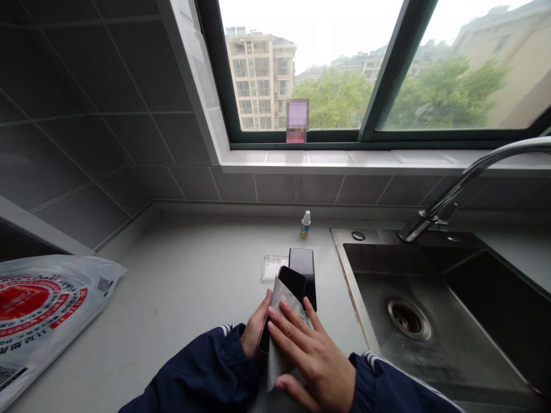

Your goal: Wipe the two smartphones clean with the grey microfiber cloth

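Observation:
My left hand (257, 328) is closed around the edge of a black smartphone (293, 281), which it holds tilted above the counter. Over the phone's face lies a thin grey cloth (278, 367) with a zigzag-cut edge. Flat on that cloth rests my right hand (307, 353), its fingers stretched out and pressing it against the phone. Just beyond, a second dark phone (306, 261) lies on the counter, partly hidden by the held one. Beside it is a clear phone case (271, 268). A small spray bottle (305, 225) with a white cap stands farther back.
The white countertop (206, 275) runs to a tiled wall below a window. To the right is a steel sink (387, 287) with a chrome faucet (473, 178). A printed white plastic bag (47, 315) lies at the left.

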Available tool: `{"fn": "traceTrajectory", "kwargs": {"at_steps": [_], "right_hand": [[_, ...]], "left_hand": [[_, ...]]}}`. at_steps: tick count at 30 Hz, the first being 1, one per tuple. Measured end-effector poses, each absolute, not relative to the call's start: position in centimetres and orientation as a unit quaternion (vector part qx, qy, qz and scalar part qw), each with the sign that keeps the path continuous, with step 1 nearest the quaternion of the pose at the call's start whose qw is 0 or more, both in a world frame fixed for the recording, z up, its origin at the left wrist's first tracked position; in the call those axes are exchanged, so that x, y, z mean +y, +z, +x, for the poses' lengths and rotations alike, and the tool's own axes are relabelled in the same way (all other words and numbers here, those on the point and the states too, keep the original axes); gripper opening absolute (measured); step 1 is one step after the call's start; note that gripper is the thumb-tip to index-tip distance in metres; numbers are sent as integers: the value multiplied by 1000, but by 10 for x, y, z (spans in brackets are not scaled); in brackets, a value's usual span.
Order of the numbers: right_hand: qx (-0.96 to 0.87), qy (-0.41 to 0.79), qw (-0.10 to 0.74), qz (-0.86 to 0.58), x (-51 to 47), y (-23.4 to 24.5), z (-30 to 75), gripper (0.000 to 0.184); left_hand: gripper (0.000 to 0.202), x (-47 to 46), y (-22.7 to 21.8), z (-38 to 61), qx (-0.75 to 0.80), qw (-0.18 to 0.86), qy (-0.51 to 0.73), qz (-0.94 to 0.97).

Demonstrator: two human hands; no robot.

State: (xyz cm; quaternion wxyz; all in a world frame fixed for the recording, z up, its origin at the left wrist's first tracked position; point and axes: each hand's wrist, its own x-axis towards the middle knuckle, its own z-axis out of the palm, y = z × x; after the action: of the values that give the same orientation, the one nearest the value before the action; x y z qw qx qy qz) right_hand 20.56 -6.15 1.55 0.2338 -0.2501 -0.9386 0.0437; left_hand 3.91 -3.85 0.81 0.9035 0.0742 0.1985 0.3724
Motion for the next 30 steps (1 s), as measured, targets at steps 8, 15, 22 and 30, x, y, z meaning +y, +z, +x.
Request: {"fn": "traceTrajectory", "kwargs": {"at_steps": [8,15,22,30], "right_hand": [[-950,36,225,-216,-63,18,205,58],[-955,16,190,-226,-58,24,213,54],[-945,28,217,-242,-55,23,216,52],[-931,31,228,-285,-45,13,223,55]], "left_hand": [[86,-33,-1,33,224,895,382,54],[86,-28,8,30,257,857,444,57],[53,-24,8,31,309,793,526,-6],[61,-26,2,33,220,864,450,42]]}}
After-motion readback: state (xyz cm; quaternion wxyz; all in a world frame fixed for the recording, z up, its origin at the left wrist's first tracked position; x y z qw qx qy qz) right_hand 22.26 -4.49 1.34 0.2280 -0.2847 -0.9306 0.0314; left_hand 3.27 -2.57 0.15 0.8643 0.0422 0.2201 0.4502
